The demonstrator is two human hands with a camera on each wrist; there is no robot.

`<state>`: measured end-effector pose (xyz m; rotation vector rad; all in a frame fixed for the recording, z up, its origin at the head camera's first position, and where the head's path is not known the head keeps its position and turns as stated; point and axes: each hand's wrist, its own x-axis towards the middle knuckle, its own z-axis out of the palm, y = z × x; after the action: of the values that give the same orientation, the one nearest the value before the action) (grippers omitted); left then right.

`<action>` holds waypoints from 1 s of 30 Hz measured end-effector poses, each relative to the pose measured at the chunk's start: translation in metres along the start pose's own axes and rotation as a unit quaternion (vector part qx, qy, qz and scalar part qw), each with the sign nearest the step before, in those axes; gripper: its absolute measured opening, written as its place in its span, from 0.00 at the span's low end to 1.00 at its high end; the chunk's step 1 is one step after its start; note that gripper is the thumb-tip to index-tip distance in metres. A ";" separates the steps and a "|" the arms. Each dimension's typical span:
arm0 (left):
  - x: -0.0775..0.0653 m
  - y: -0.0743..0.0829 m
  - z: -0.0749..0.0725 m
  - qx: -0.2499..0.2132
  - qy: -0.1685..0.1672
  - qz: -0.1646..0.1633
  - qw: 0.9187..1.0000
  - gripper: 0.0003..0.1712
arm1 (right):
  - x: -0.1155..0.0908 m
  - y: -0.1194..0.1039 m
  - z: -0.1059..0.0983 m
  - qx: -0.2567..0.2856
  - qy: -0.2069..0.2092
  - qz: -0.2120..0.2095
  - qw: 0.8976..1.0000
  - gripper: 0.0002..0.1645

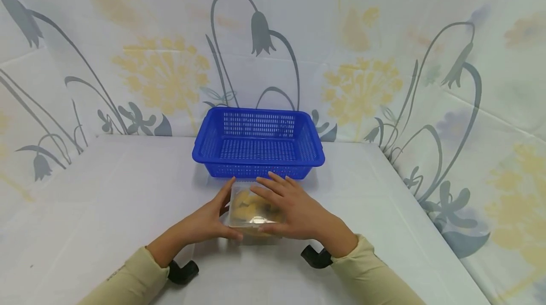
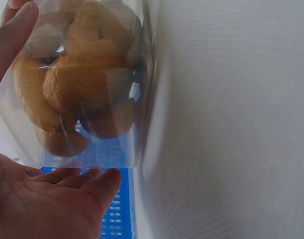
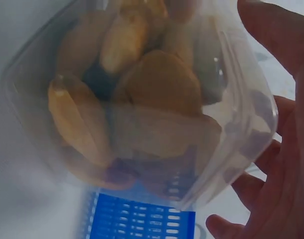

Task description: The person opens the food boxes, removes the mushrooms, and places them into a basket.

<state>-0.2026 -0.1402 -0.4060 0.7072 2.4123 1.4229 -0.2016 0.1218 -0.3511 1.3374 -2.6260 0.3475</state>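
A clear plastic box (image 1: 251, 208) with a lid is in front of the blue basket in the head view. Rounded yellow-brown pieces (image 2: 87, 79) fill much of it, seen through its walls. My left hand (image 1: 209, 219) holds the box's left side, thumb at the near corner and fingers at the far side. My right hand (image 1: 298, 210) is over the right part of the lid, its fingers stretched and spread, the thumb near the front edge. In the right wrist view, the right fingers (image 3: 246, 191) reach past the box's edge.
Behind the box stands a blue perforated plastic basket (image 1: 315, 159) on the white-covered table (image 1: 128, 177). A floral-print cloth (image 1: 170, 21) hangs behind and on both sides. Black curved pieces (image 1: 183, 273) show at both wrists, beside the beige sleeves (image 1: 136, 274).
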 end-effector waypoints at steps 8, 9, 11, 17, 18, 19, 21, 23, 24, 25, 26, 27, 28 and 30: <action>0.001 0.006 -0.004 -0.015 0.012 -0.008 1.000 0.74 | 0.004 0.001 0.011 -0.034 -0.008 -0.016 0.999 0.42; 0.001 0.008 -0.005 -0.018 0.014 -0.004 1.000 0.74 | 0.004 0.000 0.010 -0.037 -0.005 -0.018 0.999 0.42; 0.003 0.012 -0.007 -0.021 0.021 0.001 1.000 0.73 | 0.005 0.001 0.006 -0.042 0.010 -0.024 0.999 0.41; 0.009 0.017 -0.006 -0.044 0.026 -0.004 0.999 0.72 | 0.005 0.005 0.001 -0.057 0.033 -0.037 0.997 0.40; 0.008 0.015 -0.004 -0.048 0.024 -0.008 0.999 0.73 | 0.004 0.004 0.003 -0.058 0.030 -0.037 0.997 0.40; 0.006 0.012 -0.002 -0.051 0.022 -0.009 0.998 0.73 | 0.003 0.004 0.006 -0.058 0.027 -0.037 0.997 0.40; 0.003 0.006 0.002 -0.056 0.021 -0.013 0.998 0.72 | 0.001 0.003 0.014 -0.056 0.027 -0.037 0.997 0.41; 0.000 0.001 0.004 -0.061 0.024 -0.012 0.998 0.71 | 0.001 0.002 0.019 -0.052 0.037 -0.039 0.997 0.41; -0.001 0.000 0.005 -0.063 0.025 -0.011 0.998 0.71 | 0.001 0.001 0.021 -0.049 0.043 -0.041 0.997 0.41; -0.001 -0.001 0.006 -0.067 0.025 -0.008 0.997 0.71 | 0.001 0.001 0.022 -0.044 0.048 -0.042 0.997 0.42; -0.002 -0.002 0.006 -0.072 0.024 -0.006 0.997 0.70 | 0.001 0.001 0.023 -0.039 0.052 -0.042 0.997 0.41; -0.002 -0.003 0.008 -0.079 0.022 -0.005 0.997 0.71 | 0.001 0.000 0.024 -0.035 0.053 -0.043 0.997 0.41; -0.003 -0.004 0.009 -0.087 0.020 -0.001 0.996 0.71 | 0.001 0.000 0.026 -0.032 0.055 -0.042 0.997 0.41; -0.004 -0.007 0.013 -0.102 0.018 -0.003 0.995 0.72 | 0.000 -0.002 0.029 -0.026 0.058 -0.044 0.997 0.41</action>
<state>-0.1956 -0.1355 -0.4188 0.6300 2.2497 1.6641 -0.2017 0.1128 -0.3788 1.3679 -2.4573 0.3309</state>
